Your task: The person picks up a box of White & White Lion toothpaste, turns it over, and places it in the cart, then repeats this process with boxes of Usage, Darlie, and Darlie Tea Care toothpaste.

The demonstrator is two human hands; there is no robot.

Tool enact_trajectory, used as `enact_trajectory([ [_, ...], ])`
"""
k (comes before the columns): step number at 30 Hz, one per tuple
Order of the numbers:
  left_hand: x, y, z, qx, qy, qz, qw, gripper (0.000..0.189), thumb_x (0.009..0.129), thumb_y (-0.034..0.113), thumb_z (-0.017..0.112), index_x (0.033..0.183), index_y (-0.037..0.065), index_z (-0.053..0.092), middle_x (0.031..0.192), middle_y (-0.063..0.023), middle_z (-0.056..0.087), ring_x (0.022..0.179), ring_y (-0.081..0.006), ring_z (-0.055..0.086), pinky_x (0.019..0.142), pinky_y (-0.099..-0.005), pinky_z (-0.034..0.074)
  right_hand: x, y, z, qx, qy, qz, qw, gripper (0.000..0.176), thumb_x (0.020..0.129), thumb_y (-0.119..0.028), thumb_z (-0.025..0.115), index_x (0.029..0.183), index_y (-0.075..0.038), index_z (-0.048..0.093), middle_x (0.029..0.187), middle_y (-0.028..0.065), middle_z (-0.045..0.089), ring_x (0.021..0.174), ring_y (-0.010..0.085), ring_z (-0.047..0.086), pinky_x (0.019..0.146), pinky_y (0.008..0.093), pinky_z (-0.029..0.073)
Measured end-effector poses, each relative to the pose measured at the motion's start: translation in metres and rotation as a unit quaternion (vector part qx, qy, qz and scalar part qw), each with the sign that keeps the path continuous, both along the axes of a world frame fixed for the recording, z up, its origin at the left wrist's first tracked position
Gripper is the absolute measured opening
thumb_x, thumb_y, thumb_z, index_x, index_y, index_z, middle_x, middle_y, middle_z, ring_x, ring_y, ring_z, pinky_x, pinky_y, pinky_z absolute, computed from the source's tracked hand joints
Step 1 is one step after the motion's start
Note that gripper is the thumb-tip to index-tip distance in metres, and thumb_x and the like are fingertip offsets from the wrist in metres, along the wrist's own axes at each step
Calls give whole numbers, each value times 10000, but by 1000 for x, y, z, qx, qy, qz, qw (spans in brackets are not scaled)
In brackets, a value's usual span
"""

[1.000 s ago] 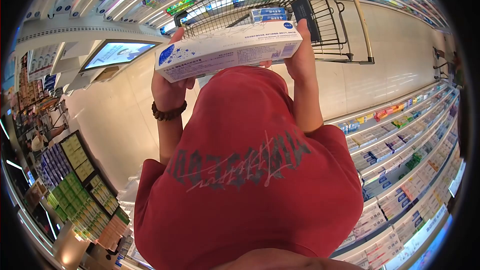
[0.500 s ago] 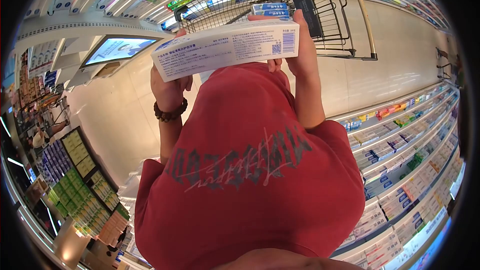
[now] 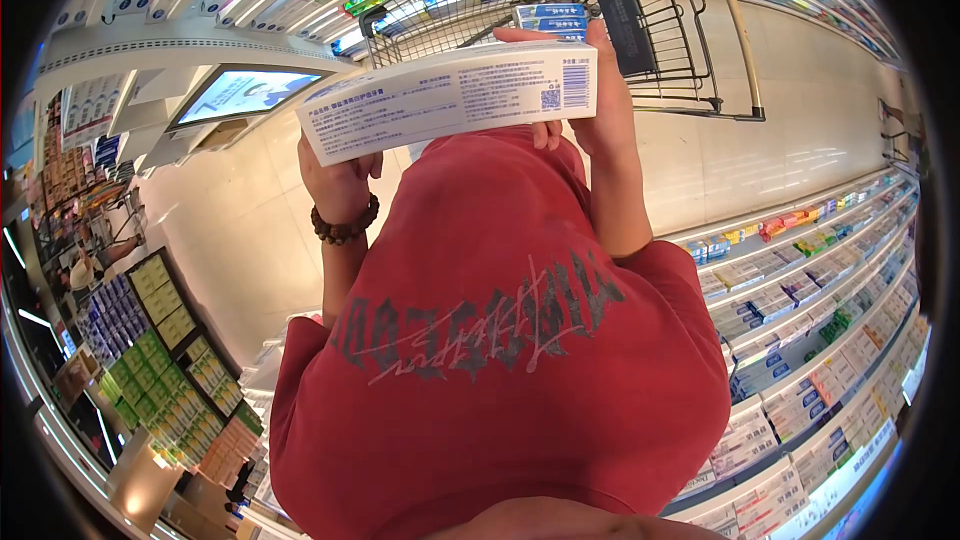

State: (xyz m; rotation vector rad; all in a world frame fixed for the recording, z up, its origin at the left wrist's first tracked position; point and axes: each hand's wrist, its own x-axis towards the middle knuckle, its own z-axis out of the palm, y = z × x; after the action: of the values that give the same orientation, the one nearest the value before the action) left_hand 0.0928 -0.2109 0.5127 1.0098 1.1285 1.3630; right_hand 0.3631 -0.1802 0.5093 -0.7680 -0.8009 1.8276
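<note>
The left grip [image 3: 340, 183] and right grip [image 3: 608, 105] are each partly closed, holding opposite ends of a long white cardboard box [image 3: 450, 103] between them. Beyond both grips stands a black wire cart [image 3: 625, 28].

both hands [image 3: 340, 180] [image 3: 604, 110] raised, fingers curled, forearms upright.

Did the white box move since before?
Yes. The white box has shifted slightly left in view against the screen, and it has rolled so its barcode side faces us more.
</note>
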Motion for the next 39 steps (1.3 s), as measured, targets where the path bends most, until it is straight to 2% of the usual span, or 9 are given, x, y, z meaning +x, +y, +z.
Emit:
enact_trajectory([
  [8, -14, 0, -4, 7, -28, -2, 1000, 358, 992, 101, 388, 1314, -8, 504, 811, -83, 603, 516, -72, 428, 423, -212, 345, -8, 3, -1, -15, 11, 2, 1000, 856, 1017, -600, 159, 1209, 106, 604, 588, 126, 623, 389, 195, 570, 348, 258, 441],
  [14, -12, -1, -11, 15, -20, 21, 999, 459, 1028, 309, 382, 1348, -9, 472, 1178, -182, 610, 863, -261, 643, 523, -369, 506, -6, 1, 0, -10, -2, -1, 1000, 844, 1017, -582, 181, 1215, 140, 571, 581, 114, 608, 336, 205, 507, 319, 279, 418],
  [20, 0, 1, 4, 14, -211, -110, 971, 739, 960, 574, 399, 1408, -13, 404, 1314, -164, 542, 1067, -312, 616, 658, -456, 572, -3, 1, -8, -13, -20, -1, 1000, 842, 1019, -583, 182, 1217, 134, 576, 598, 114, 621, 328, 194, 491, 321, 271, 413],
  [24, 0, -5, -12, 13, -52, -20, 998, 700, 950, 533, 421, 1402, -1, 418, 1368, -150, 504, 1151, -289, 581, 779, -448, 558, 6, 1, -4, 24, -77, -11, 997, 751, 1038, -556, 208, 1275, 49, 584, 577, 97, 615, 416, 156, 570, 393, 240, 441],
  [28, 10, -5, 2, -20, -91, 17, 995, 651, 958, 483, 420, 1393, -2, 433, 1382, -148, 492, 1211, -271, 543, 882, -429, 526, 42, 13, 17, 122, -306, -211, 920, 477, 1076, -346, 317, 1335, -19, 549, 571, 37, 578, 478, 103, 567, 448, 215, 450],
  [30, 7, -5, -1, -23, -114, 19, 993, 633, 964, 470, 413, 1376, -9, 453, 1359, -157, 515, 1195, -274, 557, 874, -431, 529, 68, 14, 42, 238, -239, -362, 869, 469, 1050, -284, 380, 1266, 102, 536, 604, 102, 598, 497, 136, 581, 452, 227, 460],
  [32, 6, -5, -2, -10, -104, 17, 994, 631, 965, 470, 409, 1373, -9, 457, 1329, -161, 539, 1165, -284, 575, 848, -438, 536, 80, 5, 88, 410, -276, -429, 756, 550, 1010, -325, 373, 1237, 155, 516, 676, 184, 619, 506, 215, 549, 466, 311, 464],
  [34, 9, -2, -3, -1, -90, 27, 996, 637, 966, 475, 400, 1369, -15, 458, 1267, -171, 584, 1101, -307, 609, 790, -452, 547, 83, -3, 124, 551, -220, -423, 685, 539, 1004, -319, 377, 1221, 153, 521, 690, 187, 621, 520, 220, 554, 480, 313, 467],
  [39, 15, -5, -1, -13, -119, 34, 992, 627, 971, 472, 425, 1379, -3, 460, 1303, -152, 561, 1181, -263, 571, 934, -434, 506, 90, -8, 182, 696, -206, -332, 603, 513, 990, -304, 389, 1181, 149, 534, 725, 195, 626, 557, 232, 565, 515, 318, 473],
])
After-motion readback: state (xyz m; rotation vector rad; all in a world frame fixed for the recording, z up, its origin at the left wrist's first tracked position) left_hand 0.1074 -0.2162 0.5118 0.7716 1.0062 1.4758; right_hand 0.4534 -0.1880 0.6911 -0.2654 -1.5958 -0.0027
